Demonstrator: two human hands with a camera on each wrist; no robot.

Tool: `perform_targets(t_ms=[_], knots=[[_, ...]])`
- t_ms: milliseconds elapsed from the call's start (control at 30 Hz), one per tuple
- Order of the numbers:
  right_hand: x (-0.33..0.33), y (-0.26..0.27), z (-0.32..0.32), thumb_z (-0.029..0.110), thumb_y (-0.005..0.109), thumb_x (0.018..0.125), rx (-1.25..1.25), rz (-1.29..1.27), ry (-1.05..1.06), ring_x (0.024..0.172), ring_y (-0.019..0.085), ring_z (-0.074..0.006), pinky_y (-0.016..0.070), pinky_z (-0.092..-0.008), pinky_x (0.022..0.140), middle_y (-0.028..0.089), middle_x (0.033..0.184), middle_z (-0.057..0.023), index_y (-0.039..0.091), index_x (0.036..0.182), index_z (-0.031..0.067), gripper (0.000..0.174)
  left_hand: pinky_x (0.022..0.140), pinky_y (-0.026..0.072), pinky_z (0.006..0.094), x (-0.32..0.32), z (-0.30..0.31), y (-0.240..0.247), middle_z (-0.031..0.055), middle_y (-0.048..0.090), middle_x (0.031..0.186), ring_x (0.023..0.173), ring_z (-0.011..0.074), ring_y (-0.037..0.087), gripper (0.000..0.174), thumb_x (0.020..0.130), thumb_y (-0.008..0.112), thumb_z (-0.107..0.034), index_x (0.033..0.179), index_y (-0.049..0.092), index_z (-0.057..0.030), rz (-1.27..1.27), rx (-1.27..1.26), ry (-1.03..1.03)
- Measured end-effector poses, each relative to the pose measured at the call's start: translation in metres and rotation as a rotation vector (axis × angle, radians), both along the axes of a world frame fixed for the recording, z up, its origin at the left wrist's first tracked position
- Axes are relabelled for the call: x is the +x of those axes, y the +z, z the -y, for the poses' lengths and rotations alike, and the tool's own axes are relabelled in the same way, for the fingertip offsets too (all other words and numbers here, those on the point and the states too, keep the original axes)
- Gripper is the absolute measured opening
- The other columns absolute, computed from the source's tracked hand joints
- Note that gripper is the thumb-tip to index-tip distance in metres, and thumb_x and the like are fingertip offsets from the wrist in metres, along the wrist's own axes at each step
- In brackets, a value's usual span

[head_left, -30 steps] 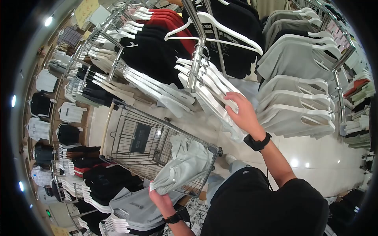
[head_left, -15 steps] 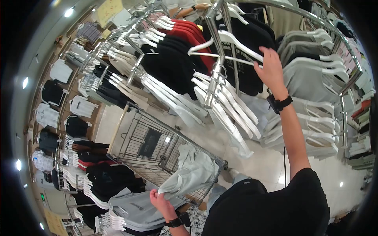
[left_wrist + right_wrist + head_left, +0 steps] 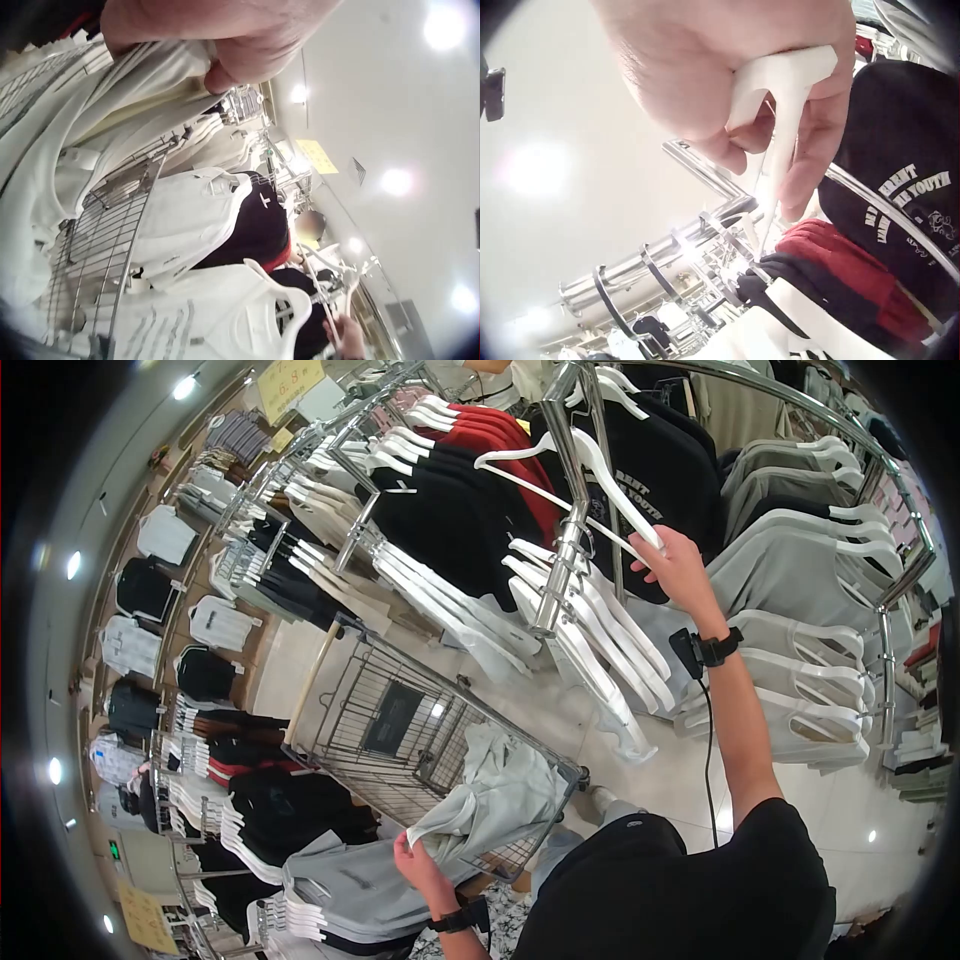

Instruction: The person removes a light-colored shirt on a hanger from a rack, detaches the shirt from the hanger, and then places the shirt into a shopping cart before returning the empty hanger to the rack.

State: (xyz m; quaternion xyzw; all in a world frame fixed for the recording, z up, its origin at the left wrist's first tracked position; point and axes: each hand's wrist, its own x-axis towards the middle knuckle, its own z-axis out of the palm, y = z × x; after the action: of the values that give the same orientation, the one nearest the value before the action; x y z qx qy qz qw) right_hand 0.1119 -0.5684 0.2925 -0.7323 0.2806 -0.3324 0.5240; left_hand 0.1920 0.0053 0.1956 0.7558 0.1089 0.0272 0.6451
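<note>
Fingers of the right hand [image 3: 680, 570] curl round one end of a white plastic hanger [image 3: 590, 470]. The right wrist view shows that end clamped between thumb and curled fingers. The hanger is bare and tilted, its held end the lower one, and it crosses in front of the chrome upright [image 3: 562, 540] of a clothes rack. A row of empty white hangers [image 3: 610, 640] hangs just below it on the same upright. Behind the hanger hangs a black printed T-shirt [image 3: 670, 470], with red shirts [image 3: 500, 435] to its left and grey tops [image 3: 800, 570] on the rail to its right.

Low in the head view, the left hand [image 3: 418, 863] grips a bunched edge of a pale grey garment [image 3: 500, 790]. The garment drapes over the near corner of a wire cart [image 3: 345, 690], partly inside it and partly hanging over the rim. Just beside this hand lie folded grey shirts [image 3: 350, 880].
</note>
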Motion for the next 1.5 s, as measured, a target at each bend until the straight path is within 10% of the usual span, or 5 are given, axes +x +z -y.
perform_targets(t_ms=[567, 833, 1033, 1167, 1500], knots=[[-0.131, -0.115, -0.085, 0.01, 0.063, 0.095, 0.107, 0.444, -0.208, 0.096, 0.063, -0.0134, 0.0461, -0.0277, 0.089, 0.068, 0.106, -0.0064, 0.069, 0.103, -0.0006, 0.014, 0.086, 0.0474, 0.0273, 0.013, 0.021, -0.01, 0.0078, 0.064, 0.106, 0.095, 0.0141, 0.06, 0.022, 0.095, 0.056, -0.003, 0.117, 0.055, 0.0019, -0.073, 0.053, -0.158], [-0.195, -0.136, -0.098, 0.022, 0.064, 0.096, 0.355, 0.178, -0.308, 0.067, 0.055, -0.0082, 0.0415, -0.0257, 0.064, 0.059, 0.068, -0.0005, 0.065, 0.087, 0.005, 0.019, 0.093, 0.0457, 0.0297, 0.022, 0.03, -0.011, 0.0087, 0.062, 0.113, 0.103, 0.0158, 0.058, 0.022, 0.095, 0.055, -0.002, 0.117, 0.056, 0.0032, -0.051, 0.018, -0.207], [-0.226, -0.097, -0.088, 0.032, 0.059, 0.092, 0.552, 0.685, 0.471, 0.045, 0.027, -0.0087, 0.0251, -0.0277, 0.051, 0.032, 0.053, 0.007, 0.041, 0.069, 0.0147, 0.034, 0.087, 0.0469, 0.0263, 0.026, 0.008, -0.007, 0.0069, 0.064, 0.109, 0.099, 0.0127, 0.059, 0.024, 0.097, 0.06, -0.008, 0.118, 0.058, 0.0031, -0.012, 0.034, -0.123], [-0.214, -0.102, -0.126, 0.027, 0.073, 0.08, 0.53, 0.276, 0.327, 0.053, 0.047, -0.0164, 0.0391, -0.0299, 0.054, 0.052, 0.066, 0.0003, 0.055, 0.085, 0.0109, 0.025, 0.081, 0.0471, 0.0239, 0.021, 0.004, -0.004, 0.0072, 0.066, 0.107, 0.094, 0.0115, 0.061, 0.025, 0.098, 0.062, -0.012, 0.119, 0.055, 0.0002, -0.069, -0.075, -0.045], [-0.047, -0.079, -0.28, 0.026, 0.07, 0.085, -0.173, -0.201, 1.334, 0.07, 0.061, -0.0403, 0.0464, -0.046, 0.061, 0.063, 0.072, -0.0172, 0.063, 0.082, 0.0047, 0.023, 0.065, 0.0412, 0.0199, -0.015, -0.004, 0.014, 0.0005, 0.064, 0.091, 0.076, 0.0043, 0.054, 0.025, 0.097, 0.058, -0.006, 0.122, 0.056, -0.0049, 0.043, 0.181, -0.095]])
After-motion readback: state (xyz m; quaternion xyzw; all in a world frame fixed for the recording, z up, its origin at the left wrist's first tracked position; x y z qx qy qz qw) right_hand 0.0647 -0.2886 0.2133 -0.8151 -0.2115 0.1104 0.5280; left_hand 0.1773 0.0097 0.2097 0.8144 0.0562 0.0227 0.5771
